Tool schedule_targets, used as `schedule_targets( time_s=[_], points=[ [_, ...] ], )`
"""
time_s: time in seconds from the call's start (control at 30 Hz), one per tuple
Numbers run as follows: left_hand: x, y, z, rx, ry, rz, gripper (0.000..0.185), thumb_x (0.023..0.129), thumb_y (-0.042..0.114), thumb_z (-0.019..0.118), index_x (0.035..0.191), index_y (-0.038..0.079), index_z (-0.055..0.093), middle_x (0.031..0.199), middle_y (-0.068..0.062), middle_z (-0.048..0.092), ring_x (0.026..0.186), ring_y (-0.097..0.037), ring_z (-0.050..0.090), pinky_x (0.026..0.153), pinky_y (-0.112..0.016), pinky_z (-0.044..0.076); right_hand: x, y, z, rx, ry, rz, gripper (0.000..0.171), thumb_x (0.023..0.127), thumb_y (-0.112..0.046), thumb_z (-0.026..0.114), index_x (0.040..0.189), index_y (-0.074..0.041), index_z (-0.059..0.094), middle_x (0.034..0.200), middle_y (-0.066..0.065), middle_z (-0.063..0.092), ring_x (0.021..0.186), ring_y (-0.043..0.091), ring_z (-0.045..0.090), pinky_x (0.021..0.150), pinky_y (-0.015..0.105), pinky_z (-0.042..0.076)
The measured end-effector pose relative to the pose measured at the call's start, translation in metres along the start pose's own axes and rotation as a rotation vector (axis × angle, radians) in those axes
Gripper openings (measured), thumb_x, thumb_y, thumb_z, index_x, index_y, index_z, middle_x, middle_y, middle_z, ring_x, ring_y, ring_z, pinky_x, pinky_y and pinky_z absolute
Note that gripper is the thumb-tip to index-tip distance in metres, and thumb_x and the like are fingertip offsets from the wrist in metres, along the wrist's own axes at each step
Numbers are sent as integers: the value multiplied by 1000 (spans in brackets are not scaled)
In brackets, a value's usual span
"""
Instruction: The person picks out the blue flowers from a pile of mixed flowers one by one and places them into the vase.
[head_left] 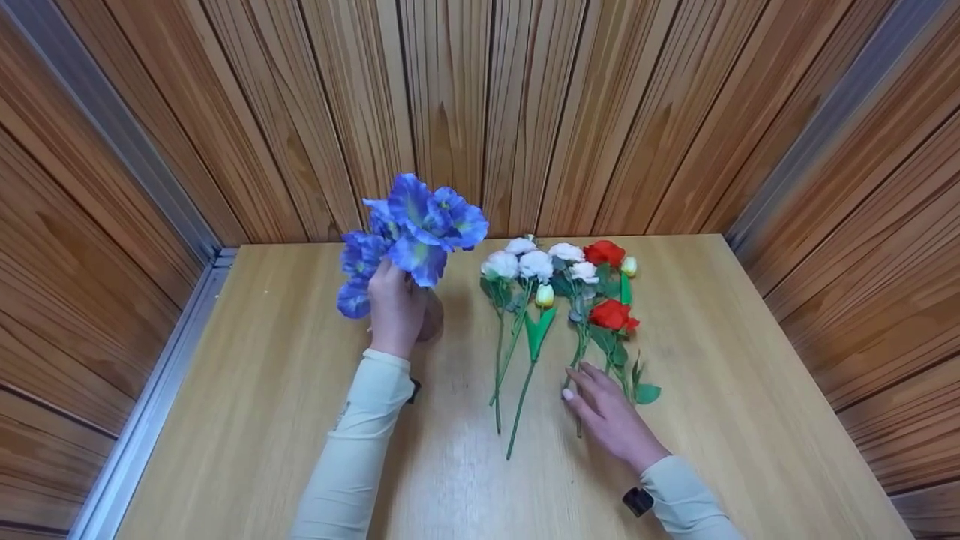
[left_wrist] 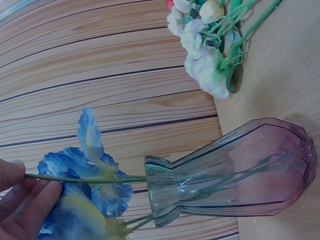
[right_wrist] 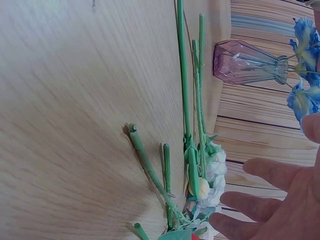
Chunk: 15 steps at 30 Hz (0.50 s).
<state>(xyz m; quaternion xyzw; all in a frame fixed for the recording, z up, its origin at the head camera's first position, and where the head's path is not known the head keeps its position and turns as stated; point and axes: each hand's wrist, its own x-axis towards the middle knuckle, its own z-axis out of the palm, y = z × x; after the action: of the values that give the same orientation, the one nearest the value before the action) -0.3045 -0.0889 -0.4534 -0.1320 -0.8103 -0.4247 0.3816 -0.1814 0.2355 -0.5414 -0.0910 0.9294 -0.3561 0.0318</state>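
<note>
Pinching the blue flowers [head_left: 409, 232] in my left hand [head_left: 396, 309], right hand [head_left: 611, 416] spread.
One vase [left_wrist: 240, 170]; two red flowers [head_left: 609, 285] at three o'clock.

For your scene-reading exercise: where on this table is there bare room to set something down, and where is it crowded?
Bare table lies right of the red flowers, and bare wood left of the left hand at the blue flowers in the vase. It is crowded in the middle, where white flowers and stems lie by the right hand.

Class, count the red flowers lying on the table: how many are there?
2. One red flower lies at the far end of the pile; the other lies nearer, just beyond the right hand. Others may be hidden.
</note>
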Motion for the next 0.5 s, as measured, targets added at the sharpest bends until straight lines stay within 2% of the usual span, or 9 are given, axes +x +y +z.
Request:
schedule_targets(
  time_s=[0.2,0.4,0.5],
  points=[
    [-3,-6,4,20,28,34,20,79,-17,61,85,2,63,78,-12,59,76,-28,60,64,-39,51,1,0,-1,9,-4,8,63,95,-53,48,143,-12,45,151,15,31,138,37,26,108,60,22],
    [-6,-9,8,13,-6,-14,19,83,-13,61,94,2,65,86,-14,63,84,-28,62,72,-39,53,1,-2,-4,15,-19,16,65,94,-56,47,144,-14,44,152,14,29,139,37,24,108,61,21],
    [-8,-12,10,12,-20,-43,16,86,-10,61,96,2,65,86,-12,63,83,-26,61,72,-37,53,1,-3,-4,13,-28,22,65,94,-56,47,145,-15,43,153,14,28,139,37,23,108,61,21]
  ],
)
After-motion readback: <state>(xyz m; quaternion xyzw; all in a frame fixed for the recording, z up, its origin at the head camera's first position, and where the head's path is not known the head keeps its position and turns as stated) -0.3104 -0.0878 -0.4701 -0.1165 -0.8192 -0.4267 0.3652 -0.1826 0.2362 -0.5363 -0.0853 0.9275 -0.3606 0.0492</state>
